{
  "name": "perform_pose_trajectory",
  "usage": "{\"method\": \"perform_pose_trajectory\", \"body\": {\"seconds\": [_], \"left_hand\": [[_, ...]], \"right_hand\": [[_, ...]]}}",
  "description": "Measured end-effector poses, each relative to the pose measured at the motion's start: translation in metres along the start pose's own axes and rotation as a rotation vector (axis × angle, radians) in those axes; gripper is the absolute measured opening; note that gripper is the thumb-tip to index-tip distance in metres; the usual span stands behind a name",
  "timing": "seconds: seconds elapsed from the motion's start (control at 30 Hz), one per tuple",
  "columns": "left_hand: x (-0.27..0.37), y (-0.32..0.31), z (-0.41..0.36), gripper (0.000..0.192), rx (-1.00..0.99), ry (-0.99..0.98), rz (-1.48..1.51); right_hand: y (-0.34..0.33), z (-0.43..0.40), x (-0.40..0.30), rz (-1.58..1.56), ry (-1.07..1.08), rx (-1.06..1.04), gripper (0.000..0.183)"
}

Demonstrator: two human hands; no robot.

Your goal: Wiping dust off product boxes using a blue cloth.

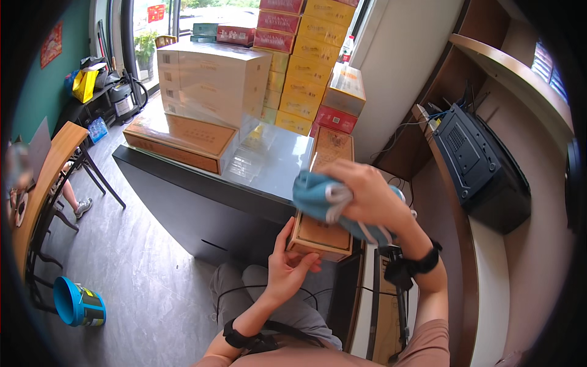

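In front of me a long orange-brown carton [304, 231] extends from near my body toward the stacked boxes. My left hand [292, 270] grips its near end, thumb on the end face and fingers along the side and underneath. Bunched in my right hand [367, 188] is a blue cloth [316, 195] with pale edging, pressed on or just over the carton's top. The cloth and hand hide the carton's middle. A similar orange-brown carton [183, 137] lies flat on the glass-topped counter [279, 149], left of the one I hold.
Wrapped white cartons [208, 82] stand behind, beside tall stacks of yellow boxes [312, 59] and red boxes [277, 27]. A black computer case [481, 169] rests on a shelf at right. A blue bucket [69, 300] is on the floor at left. Another person's leg [69, 195] shows near a wooden table [41, 188].
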State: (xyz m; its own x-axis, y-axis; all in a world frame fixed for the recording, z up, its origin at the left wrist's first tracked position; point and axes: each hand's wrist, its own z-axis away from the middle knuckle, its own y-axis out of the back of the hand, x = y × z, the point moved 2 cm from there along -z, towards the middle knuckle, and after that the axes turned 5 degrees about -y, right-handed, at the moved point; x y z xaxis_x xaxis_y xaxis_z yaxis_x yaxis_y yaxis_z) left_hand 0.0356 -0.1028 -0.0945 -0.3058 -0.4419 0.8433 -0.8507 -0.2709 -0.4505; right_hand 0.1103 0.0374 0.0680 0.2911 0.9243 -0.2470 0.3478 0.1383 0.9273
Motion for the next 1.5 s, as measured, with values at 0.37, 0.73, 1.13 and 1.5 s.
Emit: {"method": "perform_pose_trajectory", "body": {"seconds": [0.37,0.73,1.13,1.5], "left_hand": [[0.003,-0.005,-0.002,0.074,-0.005,0.014,0.019],[0.014,0.01,0.001,0.07,-0.033,-0.007,-0.041],[0.034,-0.01,0.034,0.035,0.078,-1.115,-1.336],[0.066,0.037,-0.034,0.038,0.094,-0.89,-1.415]], "right_hand": [[-0.002,-0.028,0.039,-0.276,-0.168,-0.003,0.04],[-0.003,-0.047,0.069,0.128,-0.428,0.174,0.049],[-0.001,-0.013,0.04,0.138,-0.284,0.261,0.042],[0.015,0.026,0.028,0.012,-0.248,0.181,0.044]]}}
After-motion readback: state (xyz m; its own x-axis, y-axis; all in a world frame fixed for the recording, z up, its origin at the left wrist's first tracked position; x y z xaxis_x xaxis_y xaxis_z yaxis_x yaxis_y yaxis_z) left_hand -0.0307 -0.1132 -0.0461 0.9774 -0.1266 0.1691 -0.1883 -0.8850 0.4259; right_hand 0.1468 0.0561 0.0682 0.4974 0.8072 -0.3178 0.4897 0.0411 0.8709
